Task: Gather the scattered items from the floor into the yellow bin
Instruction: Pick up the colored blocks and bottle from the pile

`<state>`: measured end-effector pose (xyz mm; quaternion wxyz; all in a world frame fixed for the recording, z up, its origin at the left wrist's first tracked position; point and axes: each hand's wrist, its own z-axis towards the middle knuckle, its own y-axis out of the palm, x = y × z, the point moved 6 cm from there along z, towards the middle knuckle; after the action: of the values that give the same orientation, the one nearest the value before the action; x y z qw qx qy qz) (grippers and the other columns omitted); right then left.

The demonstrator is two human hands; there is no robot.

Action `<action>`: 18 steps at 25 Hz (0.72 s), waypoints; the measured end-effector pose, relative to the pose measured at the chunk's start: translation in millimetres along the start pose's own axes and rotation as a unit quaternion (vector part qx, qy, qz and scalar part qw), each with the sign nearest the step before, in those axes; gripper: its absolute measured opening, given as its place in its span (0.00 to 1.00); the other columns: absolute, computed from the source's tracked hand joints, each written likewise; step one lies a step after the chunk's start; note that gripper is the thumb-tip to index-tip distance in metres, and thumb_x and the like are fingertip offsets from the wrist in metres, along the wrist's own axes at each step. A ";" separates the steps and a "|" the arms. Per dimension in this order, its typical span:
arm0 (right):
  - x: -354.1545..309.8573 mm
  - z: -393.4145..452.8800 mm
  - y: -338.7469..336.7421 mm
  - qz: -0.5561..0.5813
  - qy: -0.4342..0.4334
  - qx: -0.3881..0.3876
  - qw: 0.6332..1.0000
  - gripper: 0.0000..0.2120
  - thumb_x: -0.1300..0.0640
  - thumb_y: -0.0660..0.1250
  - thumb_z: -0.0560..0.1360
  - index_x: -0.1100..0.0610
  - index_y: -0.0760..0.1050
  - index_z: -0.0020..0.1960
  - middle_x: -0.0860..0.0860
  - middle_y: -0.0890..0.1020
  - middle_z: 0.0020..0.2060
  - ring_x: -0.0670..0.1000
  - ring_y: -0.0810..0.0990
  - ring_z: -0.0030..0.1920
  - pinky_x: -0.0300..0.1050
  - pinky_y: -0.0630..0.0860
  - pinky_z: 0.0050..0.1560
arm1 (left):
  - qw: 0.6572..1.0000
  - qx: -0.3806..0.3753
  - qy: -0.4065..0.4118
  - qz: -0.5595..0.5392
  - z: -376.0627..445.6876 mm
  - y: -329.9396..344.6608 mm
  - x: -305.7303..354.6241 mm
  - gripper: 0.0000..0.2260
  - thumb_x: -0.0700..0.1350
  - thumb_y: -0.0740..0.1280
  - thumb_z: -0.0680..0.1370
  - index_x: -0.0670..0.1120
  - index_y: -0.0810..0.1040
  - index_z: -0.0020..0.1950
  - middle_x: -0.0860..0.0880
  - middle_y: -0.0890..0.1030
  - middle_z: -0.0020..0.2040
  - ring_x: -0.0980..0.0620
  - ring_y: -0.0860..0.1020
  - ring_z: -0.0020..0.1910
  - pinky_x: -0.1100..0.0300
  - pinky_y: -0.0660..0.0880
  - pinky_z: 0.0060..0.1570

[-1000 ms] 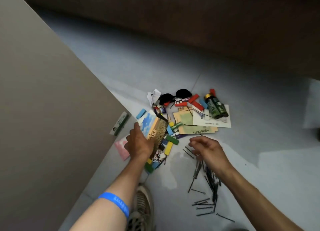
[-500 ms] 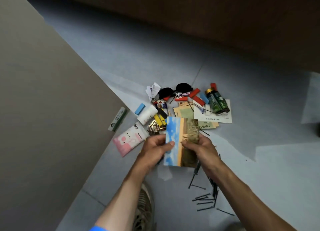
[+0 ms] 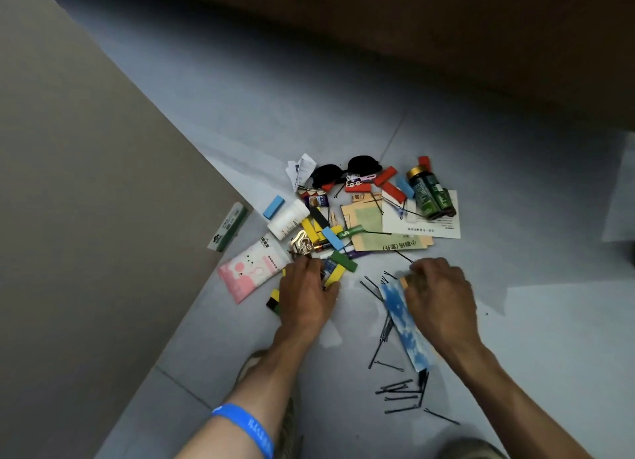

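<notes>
Scattered items lie in a pile on the grey floor: coloured blocks (image 3: 332, 238), a pink tissue pack (image 3: 242, 274), a white bottle (image 3: 287, 218), two green bottles (image 3: 429, 194), black sunglasses (image 3: 343, 173), paper cards (image 3: 424, 219) and black hairpins (image 3: 398, 388). My left hand (image 3: 305, 295) rests palm down on the blocks at the pile's near edge, and its fingers hide what is under them. My right hand (image 3: 441, 299) grips a blue sky-print card (image 3: 407, 324) low over the hairpins. No yellow bin is in view.
A tall beige panel (image 3: 86, 218) fills the left side, with a green-and-white box (image 3: 228, 232) at its foot. A dark brown surface (image 3: 412, 46) runs along the back. My shoe (image 3: 288, 424) is on the floor near the bottom, below my left forearm.
Both hands held the card half a second ago. My left hand has let go and dropped onto the blocks. My right hand has carried the card down and to the right.
</notes>
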<state>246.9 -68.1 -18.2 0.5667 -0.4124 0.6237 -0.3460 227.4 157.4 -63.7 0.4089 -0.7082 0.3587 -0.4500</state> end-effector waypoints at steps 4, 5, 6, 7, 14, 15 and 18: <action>-44.6 5.5 29.4 0.029 -0.102 -0.059 0.993 0.08 0.61 0.68 0.71 0.56 0.78 0.49 0.53 0.81 0.44 0.56 0.76 0.45 0.49 0.73 0.45 | 0.992 0.004 0.072 0.104 -6.2 8.0 11.6 0.17 0.54 0.65 0.77 0.46 0.78 0.60 0.45 0.76 0.60 0.45 0.70 0.59 0.51 0.70 0.58; -50.1 4.6 33.3 0.029 -0.118 -0.062 0.991 0.08 0.62 0.69 0.70 0.56 0.78 0.48 0.53 0.81 0.43 0.57 0.76 0.44 0.49 0.73 0.43 | 0.991 0.003 0.086 0.103 -6.6 8.5 18.3 0.15 0.52 0.64 0.77 0.45 0.79 0.59 0.44 0.77 0.58 0.45 0.71 0.58 0.51 0.70 0.58; -52.1 3.8 35.3 0.033 -0.128 -0.060 0.989 0.08 0.62 0.69 0.69 0.56 0.78 0.48 0.53 0.81 0.42 0.57 0.76 0.44 0.49 0.73 0.42 | 0.992 0.000 0.093 0.089 -6.6 7.9 24.9 0.13 0.51 0.65 0.77 0.45 0.80 0.56 0.44 0.78 0.56 0.45 0.72 0.56 0.51 0.71 0.57; -50.2 3.9 35.8 0.044 -0.127 -0.056 0.989 0.08 0.62 0.69 0.69 0.56 0.78 0.48 0.53 0.81 0.42 0.56 0.76 0.43 0.49 0.74 0.41 | 0.995 -0.003 0.086 0.057 -6.2 6.7 28.5 0.11 0.51 0.65 0.78 0.45 0.81 0.53 0.45 0.80 0.53 0.47 0.73 0.54 0.52 0.72 0.55; -46.7 -21.0 28.7 0.113 -0.072 -0.108 0.985 0.07 0.58 0.66 0.74 0.51 0.77 0.51 0.48 0.81 0.49 0.48 0.77 0.47 0.47 0.76 0.46 | 0.847 0.004 -0.226 -0.482 -63.4 -15.9 -10.9 0.07 0.46 0.75 0.73 0.51 0.79 0.48 0.53 0.84 0.40 0.55 0.82 0.41 0.65 0.76 0.38; -52.1 -27.9 28.2 0.118 -0.083 -0.125 0.982 0.07 0.58 0.66 0.74 0.51 0.77 0.51 0.48 0.81 0.49 0.47 0.77 0.45 0.46 0.75 0.44 | 0.814 0.004 -0.251 -0.524 -74.9 -18.4 -19.3 0.10 0.43 0.74 0.73 0.52 0.78 0.51 0.52 0.85 0.40 0.54 0.82 0.40 0.65 0.76 0.37; -61.4 -44.7 29.6 0.117 -0.105 -0.180 0.971 0.07 0.56 0.66 0.75 0.49 0.77 0.53 0.45 0.81 0.50 0.44 0.77 0.42 0.42 0.72 0.42 | 0.715 0.004 -0.303 -0.630 -96.3 -19.0 -41.3 0.15 0.34 0.62 0.76 0.51 0.76 0.56 0.44 0.82 0.36 0.48 0.80 0.31 0.58 0.76 0.32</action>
<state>200.0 -1.6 -13.7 0.5821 -0.4655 0.6569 -0.1140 126.5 176.6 -35.7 0.1200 -0.8673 -0.3152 -0.3661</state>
